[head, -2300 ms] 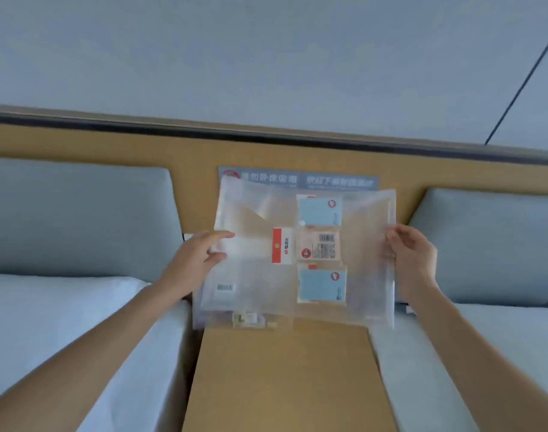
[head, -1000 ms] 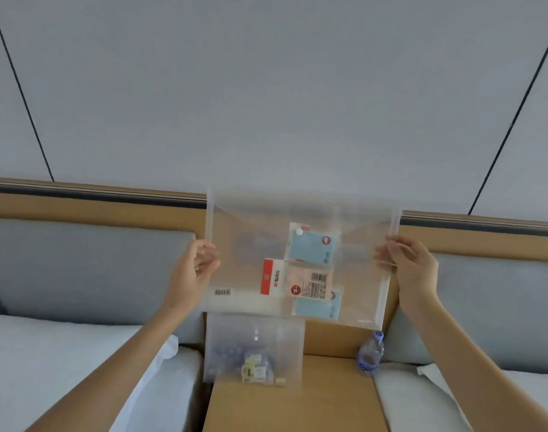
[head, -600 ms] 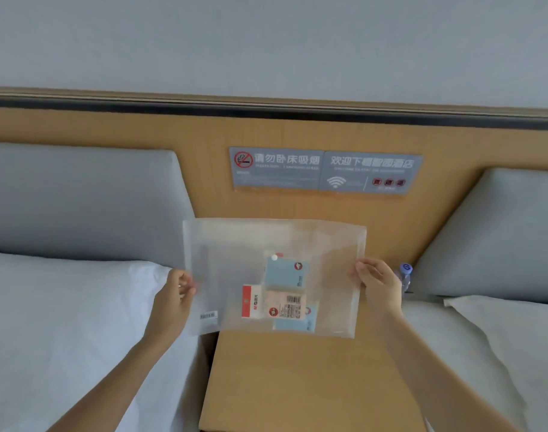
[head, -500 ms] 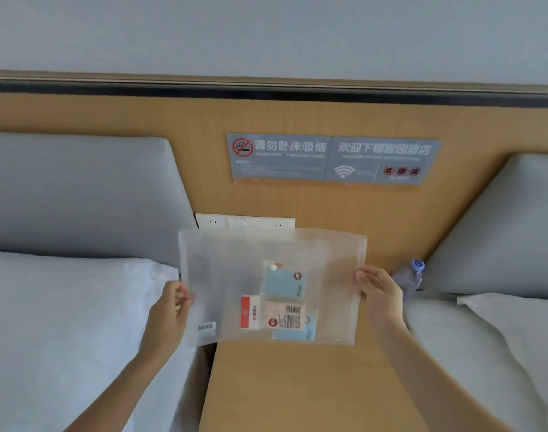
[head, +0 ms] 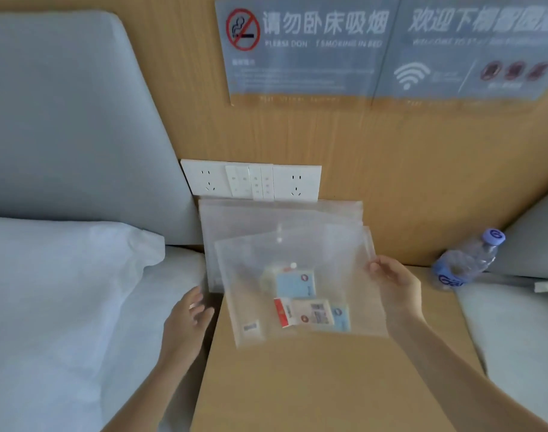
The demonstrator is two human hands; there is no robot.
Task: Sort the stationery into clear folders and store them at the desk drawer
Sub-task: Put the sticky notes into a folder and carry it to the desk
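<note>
Wooden nightstand (head: 328, 385), translucent clear folder (head: 297, 254), small packets inside

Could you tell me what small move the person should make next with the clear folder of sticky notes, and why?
Probably lower the clear folder flat onto the nightstand: only the right hand holds its edge, the left hand is off it, and no drawer shows.

Right hand (head: 395, 286) pinches with curled fingers — left hand (head: 188, 319) hangs relaxed, fingers loose.
</note>
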